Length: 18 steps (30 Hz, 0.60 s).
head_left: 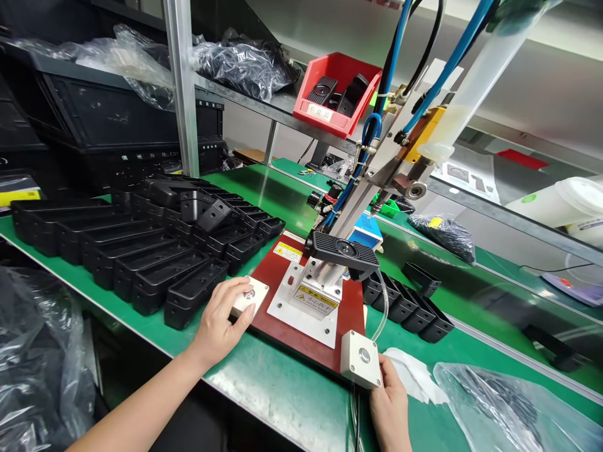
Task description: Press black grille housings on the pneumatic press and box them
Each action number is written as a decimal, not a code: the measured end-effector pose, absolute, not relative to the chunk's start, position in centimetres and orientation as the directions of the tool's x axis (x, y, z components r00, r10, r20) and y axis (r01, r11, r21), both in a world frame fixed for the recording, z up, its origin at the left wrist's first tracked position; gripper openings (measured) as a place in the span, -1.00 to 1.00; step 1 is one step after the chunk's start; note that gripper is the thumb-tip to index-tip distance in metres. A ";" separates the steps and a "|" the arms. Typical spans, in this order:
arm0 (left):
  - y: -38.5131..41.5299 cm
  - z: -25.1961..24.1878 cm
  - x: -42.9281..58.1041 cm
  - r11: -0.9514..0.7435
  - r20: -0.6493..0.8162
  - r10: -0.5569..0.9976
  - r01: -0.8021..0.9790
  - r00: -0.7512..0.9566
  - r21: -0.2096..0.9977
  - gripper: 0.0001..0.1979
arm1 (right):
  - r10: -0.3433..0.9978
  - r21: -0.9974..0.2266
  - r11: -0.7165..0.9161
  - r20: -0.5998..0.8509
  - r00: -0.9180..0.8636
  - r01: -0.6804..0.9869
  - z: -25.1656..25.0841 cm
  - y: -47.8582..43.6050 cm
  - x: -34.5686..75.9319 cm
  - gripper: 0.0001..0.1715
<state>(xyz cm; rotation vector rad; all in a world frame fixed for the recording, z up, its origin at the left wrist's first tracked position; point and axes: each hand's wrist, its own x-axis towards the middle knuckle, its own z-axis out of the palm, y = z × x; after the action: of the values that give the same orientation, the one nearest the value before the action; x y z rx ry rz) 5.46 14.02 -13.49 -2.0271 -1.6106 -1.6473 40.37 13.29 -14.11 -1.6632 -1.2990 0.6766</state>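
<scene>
Currently we log: left hand [219, 317], fingers curled on a white button box [249, 296]; right hand [390, 402], apparently gripping a second box [360, 359]; a slip could knock the black casing [342, 252] just past the left fingers.

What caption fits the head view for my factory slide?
Left hand holds a white button box, right hand a second box, beside a machine holding a black housing.

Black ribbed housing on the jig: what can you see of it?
The black ribbed housing is an elongated piece, matte and plastic-looking, with parallel ribs across its top face and a round recess at the middle. It lies slightly tilted on a steel block rising from the jig's white plate. Neither the left hand nor the right hand touches it.
</scene>
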 end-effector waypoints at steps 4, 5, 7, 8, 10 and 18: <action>13.6 -13.3 5.5 -0.417 0.752 0.631 0.734 -0.190 0.536 -0.73 | 0.946 -0.880 -0.049 0.110 0.304 0.472 -14.2 13.2 40.4 -0.61; 13.5 -13.3 5.4 -0.412 0.761 0.613 0.735 -0.214 0.539 -0.73 | 0.946 -0.877 -0.046 0.115 0.302 0.478 -14.2 13.2 40.4 -0.62; 13.2 -13.3 5.3 -0.409 0.780 0.573 0.738 -0.250 0.536 -0.73 | 0.946 -0.873 -0.034 0.129 0.297 0.486 -14.3 13.1 40.5 -0.63; 13.0 -13.3 5.2 -0.410 0.789 0.557 0.740 -0.260 0.533 -0.73 | 0.946 -0.873 -0.028 0.135 0.295 0.488 -14.3 13.1 40.5 -0.64; 12.8 -13.3 5.1 -0.422 0.799 0.540 0.737 -0.265 0.529 -0.74 | 0.946 -0.873 -0.021 0.141 0.293 0.486 -14.3 13.0 40.5 -0.63; 13.2 -13.1 5.4 -0.490 0.787 0.608 0.729 -0.107 0.478 -0.79 | 0.949 -0.881 0.015 0.162 0.272 0.474 -13.8 13.0 40.7 -0.60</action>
<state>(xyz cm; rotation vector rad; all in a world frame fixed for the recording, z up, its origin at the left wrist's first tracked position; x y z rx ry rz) 5.37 13.21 -13.09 -2.0220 -1.5239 -1.6675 40.73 13.00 -13.84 -1.6067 -1.3428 0.6378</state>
